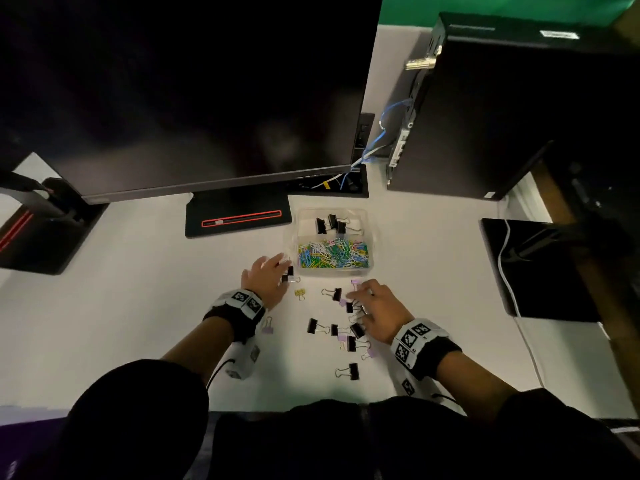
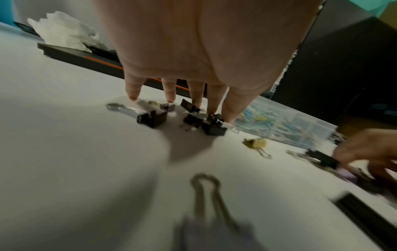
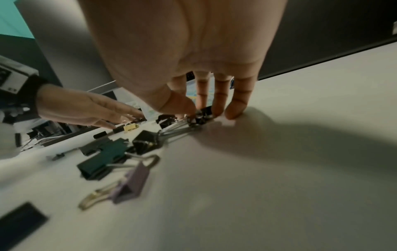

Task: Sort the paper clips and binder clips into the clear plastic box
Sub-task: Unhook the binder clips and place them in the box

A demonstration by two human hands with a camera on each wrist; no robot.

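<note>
Right hand (image 1: pixel 375 311) pinched a black binder clip (image 3: pixel 200 116) with tangled handles; lifting could drag neighbouring clips (image 3: pixel 148 141). Left hand (image 1: pixel 265 280) was straight-fingered, touching a second binder clip (image 2: pixel 212 126).

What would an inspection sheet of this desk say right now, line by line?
Surface: white desk, dimly lit.
Job's things: clear plastic box holds coloured paper clips in its near compartment and black binder clips in the far one; loose binder clips, black, purple and one yellow clip, lie in front of it.
Clutter: crumpled white tissue on a black stand base.
Hands: left hand, fingers straight, touches a cluster of black clips by the box's near left corner; right hand pinches a black clip.
Cables: blue and white cables behind the monitor; white cable across a black base at right.
Surroundings: monitor, computer tower, green wall.
</note>
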